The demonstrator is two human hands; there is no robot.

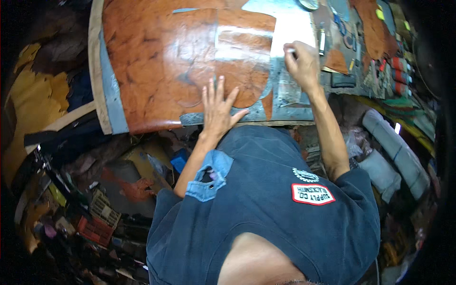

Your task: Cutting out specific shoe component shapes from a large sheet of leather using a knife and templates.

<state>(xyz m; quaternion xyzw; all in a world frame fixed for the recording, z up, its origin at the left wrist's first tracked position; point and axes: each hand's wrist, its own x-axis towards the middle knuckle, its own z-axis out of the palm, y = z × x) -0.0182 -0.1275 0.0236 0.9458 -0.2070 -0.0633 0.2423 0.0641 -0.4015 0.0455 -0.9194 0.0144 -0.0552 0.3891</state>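
A large sheet of glossy brown leather (pixel 147 61) with dark mottling covers most of the worktable. My left hand (pixel 218 110) is open and lies flat on it near the front edge, fingers spread. Past those fingertips a faint curved line shows on the leather. My right hand (pixel 304 64) is closed in a pinch just right of the sheet, over the grey tabletop. Something small and pale shows at its fingertips; its kind cannot be made out. Below that hand lies a clear, shiny piece like plastic (pixel 289 90). Strong glare whitens the surface (pixel 294 28) beyond it.
Tools with blue handles (pixel 339 23) and leather scraps (pixel 336 61) lie on the table's right side, with red-and-grey spools or containers (pixel 401 76) farther right. A wooden edge (pixel 96 66) bounds the left. Tan hides (pixel 40 95), a red crate (pixel 95 231) and a wrapped roll (pixel 394 147) stand around.
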